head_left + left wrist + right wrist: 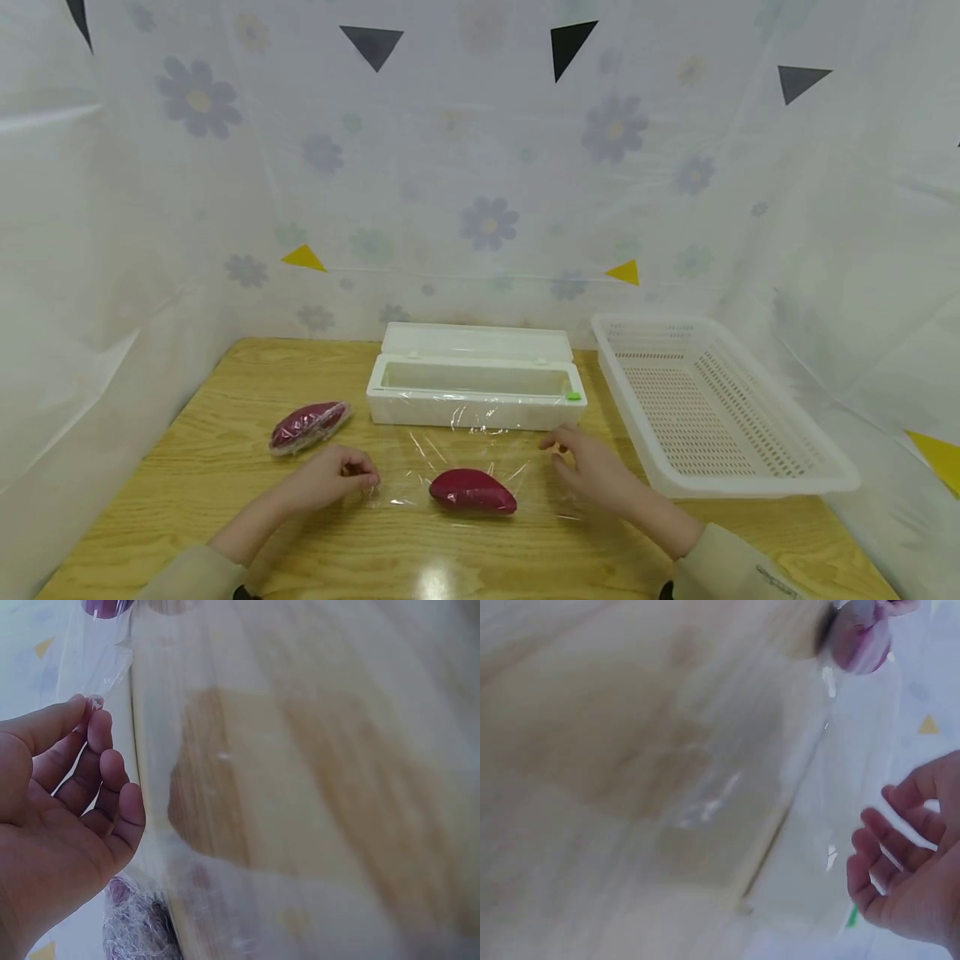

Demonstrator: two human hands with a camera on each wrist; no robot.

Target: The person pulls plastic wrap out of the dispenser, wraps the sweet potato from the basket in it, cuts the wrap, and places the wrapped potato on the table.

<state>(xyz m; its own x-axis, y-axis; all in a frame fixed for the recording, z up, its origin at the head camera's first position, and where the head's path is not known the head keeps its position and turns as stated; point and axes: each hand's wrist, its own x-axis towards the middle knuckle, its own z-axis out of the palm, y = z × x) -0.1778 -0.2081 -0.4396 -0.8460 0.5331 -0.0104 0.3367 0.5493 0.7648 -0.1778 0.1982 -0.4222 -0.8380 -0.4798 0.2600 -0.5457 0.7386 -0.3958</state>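
A sheet of clear cling film [412,454] stretches from the front of the white dispenser box [480,412] toward me. On the film, between my hands, lies a purple sweet potato [472,490]. My left hand [330,479] pinches the film's edge between thumb and forefinger; the left wrist view shows the gathered film [96,703] at the fingertips. My right hand [600,471] hovers near the film's right side, its fingers [866,847] loosely bent and holding nothing. Another sweet potato [309,425], wrapped in film, rests beyond my left hand.
The box's lid [476,340] stands open at the back, and a green slider [573,396] sits at the right end of its front edge. A white perforated basket [757,483] stands to the right. Patterned plastic sheeting [487,167] encloses the wooden table [360,558].
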